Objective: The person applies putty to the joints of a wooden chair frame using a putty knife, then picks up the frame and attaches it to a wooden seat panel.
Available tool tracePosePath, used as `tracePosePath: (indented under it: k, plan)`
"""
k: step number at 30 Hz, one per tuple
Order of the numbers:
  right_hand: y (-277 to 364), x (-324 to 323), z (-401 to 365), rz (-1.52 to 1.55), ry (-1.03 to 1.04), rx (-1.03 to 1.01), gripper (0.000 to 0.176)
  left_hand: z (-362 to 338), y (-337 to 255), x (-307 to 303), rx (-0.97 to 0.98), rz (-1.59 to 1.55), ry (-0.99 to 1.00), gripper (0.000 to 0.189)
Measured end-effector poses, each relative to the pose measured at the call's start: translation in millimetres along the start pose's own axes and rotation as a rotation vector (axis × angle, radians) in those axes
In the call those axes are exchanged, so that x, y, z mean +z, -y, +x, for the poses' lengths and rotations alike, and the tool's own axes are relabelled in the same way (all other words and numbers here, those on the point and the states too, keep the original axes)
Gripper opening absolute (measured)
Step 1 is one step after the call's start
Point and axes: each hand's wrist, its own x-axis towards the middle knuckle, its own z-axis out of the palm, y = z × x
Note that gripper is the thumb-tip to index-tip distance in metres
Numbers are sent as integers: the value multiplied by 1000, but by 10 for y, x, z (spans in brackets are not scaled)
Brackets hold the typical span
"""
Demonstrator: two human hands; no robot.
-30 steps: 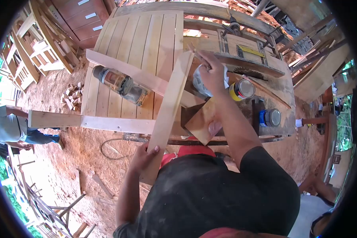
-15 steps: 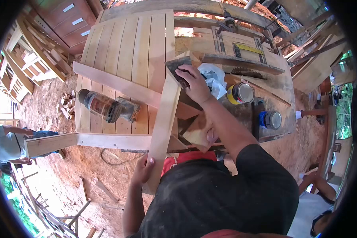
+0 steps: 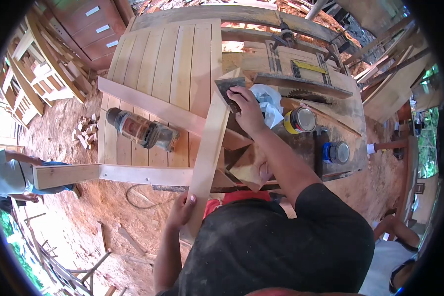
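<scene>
The pale board (image 3: 207, 148) lies between the two hands, its long axis running away from the person's body, from a near end beside the dark shirt (image 3: 276, 237) up and slightly right to a far end over the work table (image 3: 348, 123). The left hand (image 3: 182, 211) is nearer to the near end, closed on the board's left edge with the thumb on the upper face; its other fingertips are hidden. The right hand (image 3: 246, 107) is at the far end, fingers bent and pinching a dark plate (image 3: 228, 89), perhaps a scraper, whose broad face lies slantwise across the board there; where the thumb sits, and whether the plate's whole edge touches the wood, I cannot tell. Farther down, the board crosses above a second board (image 3: 153, 104), which lies slantwise on the slatted panel (image 3: 177, 54); a power tool (image 3: 140, 132) rests to the left. A plastic bag (image 3: 268, 102) is just beside the right hand. Compared with a second ago, the right hand has moved from beyond the board's right edge onto its far end, and the plate now shows its broad face. The left hand keeps its hold near the same end.
</scene>
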Motion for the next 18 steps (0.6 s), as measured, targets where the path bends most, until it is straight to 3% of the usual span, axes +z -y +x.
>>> tracePosePath:
  k: [18]
  plan:
    - [275,-273,-108,-211,181,-38,40,42,17,5,69,29,-12,61]
